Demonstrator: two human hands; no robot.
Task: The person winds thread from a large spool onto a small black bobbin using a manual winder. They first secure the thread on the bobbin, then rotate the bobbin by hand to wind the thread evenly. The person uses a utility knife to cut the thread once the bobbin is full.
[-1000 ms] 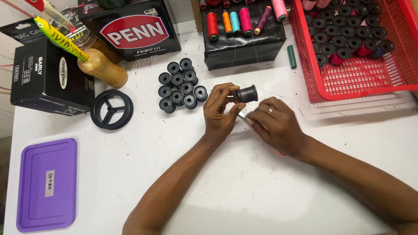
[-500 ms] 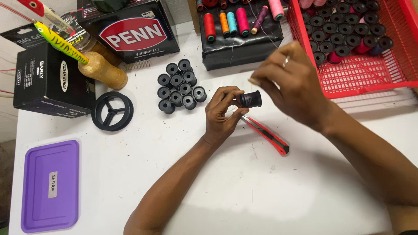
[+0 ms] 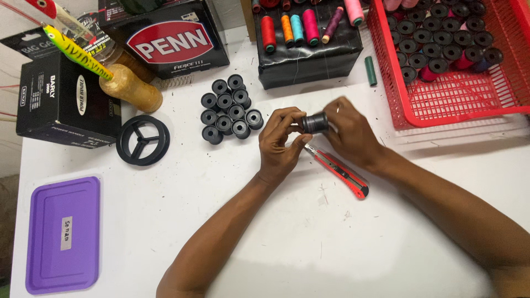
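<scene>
We are holding a small black plastic spool (image 3: 314,122) above the white desk (image 3: 276,232), left hand (image 3: 279,144) pinching its near end, right hand (image 3: 349,132) curled around its far end. It could slip onto the red utility knife (image 3: 338,171) lying just beneath.

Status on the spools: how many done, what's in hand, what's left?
Looks done: about a dozen bare black spools clustered on the table. In hand: left hand and right hand grip one black spool; red utility knife lies beside. Left: many spools in the red basket.
</scene>
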